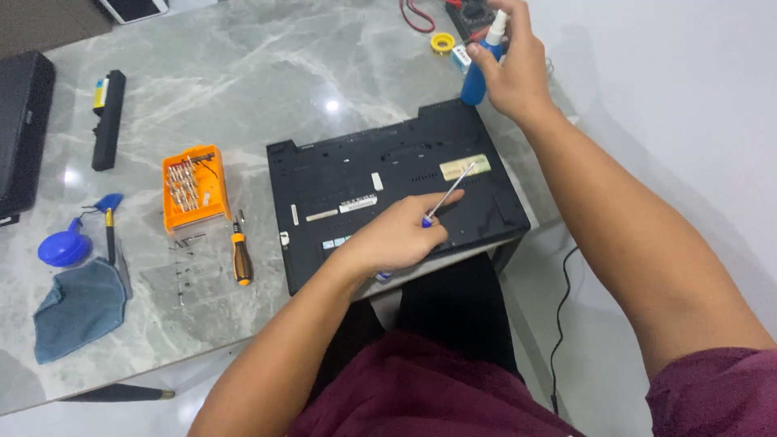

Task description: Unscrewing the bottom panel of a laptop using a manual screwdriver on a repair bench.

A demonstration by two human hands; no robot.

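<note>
The black laptop base (388,194) lies upside down at the near edge of the grey marble table (243,73), its near right corner jutting over that edge. The left hand (396,236) rests on the base's near side, fingers closed around a slim blue-handled screwdriver (447,196) whose shaft slants up and right over the base toward a pale label. The right hand (510,65) is raised beyond the base's far right corner, clamped on a blue bottle with a white nozzle (479,69).

Left of the base the tabletop gives the most open room: an orange-handled screwdriver (240,252) lies just beside it, then an orange bit case (194,188), with small screws scattered below it. Farther left sit a blue dust blower (65,247), a blue-grey cloth (79,309) and a black battery bar (108,120). Beyond the base's far right corner a yellow tape roll (443,42) and red leads crowd the bottle.

A black case at the far left and a pale device at the top are cut off by the frame. The screwdriver's handle is mostly hidden in the fist; what its tip touches cannot be made out
</note>
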